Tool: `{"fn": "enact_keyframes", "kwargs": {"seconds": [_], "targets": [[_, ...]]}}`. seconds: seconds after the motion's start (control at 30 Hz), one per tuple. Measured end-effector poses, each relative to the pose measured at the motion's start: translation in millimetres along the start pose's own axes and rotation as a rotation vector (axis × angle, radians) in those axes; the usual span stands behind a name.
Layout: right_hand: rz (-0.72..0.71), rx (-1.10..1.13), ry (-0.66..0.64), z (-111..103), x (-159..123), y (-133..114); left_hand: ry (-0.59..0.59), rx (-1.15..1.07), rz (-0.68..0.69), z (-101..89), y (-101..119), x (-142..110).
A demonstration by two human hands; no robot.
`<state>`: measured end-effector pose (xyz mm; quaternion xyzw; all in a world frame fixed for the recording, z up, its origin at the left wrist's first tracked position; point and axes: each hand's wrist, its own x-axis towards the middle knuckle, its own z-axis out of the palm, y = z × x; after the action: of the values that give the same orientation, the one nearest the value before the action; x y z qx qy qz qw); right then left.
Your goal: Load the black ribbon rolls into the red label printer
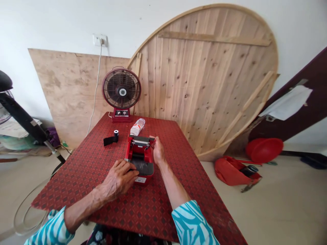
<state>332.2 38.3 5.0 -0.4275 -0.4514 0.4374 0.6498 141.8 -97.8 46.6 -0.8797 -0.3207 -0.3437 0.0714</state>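
A small red machine (148,177) with a black front plate and a metal roller stands on the table in front of me, its upper part raised so that the inside shows. It looks like a small printer. My left hand (120,178) has its fingers bent over the plate's left front edge. At the machine's back right, my right hand (157,151) grips the raised part between thumb and fingers; some fingertips are hidden. A pale label (140,179) is stuck on the front. Left of the machine sits a black roll (116,135) with a white core, its loose end lying flat.
A clear plastic bottle (138,127) lies behind the machine. A fan (122,92) stands at the far end of the red patterned table (176,190). A round wooden board (204,78) leans on the wall. On the floor at right are a red bag (227,170) and a red basin (265,149).
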Motion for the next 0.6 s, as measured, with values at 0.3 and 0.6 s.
{"fn": "enact_keyframes", "kwargs": {"seconds": [0.3,0.6], "targets": [[-0.034,-0.082,0.017,-16.0,-54.3,-5.9,-0.043,-0.069,-0.043,-2.8,-0.8,-3.1],[0.032,-0.056,0.019,-15.3,-60.2,3.4,0.196,-0.677,-0.810,18.5,-41.6,6.1]]}}
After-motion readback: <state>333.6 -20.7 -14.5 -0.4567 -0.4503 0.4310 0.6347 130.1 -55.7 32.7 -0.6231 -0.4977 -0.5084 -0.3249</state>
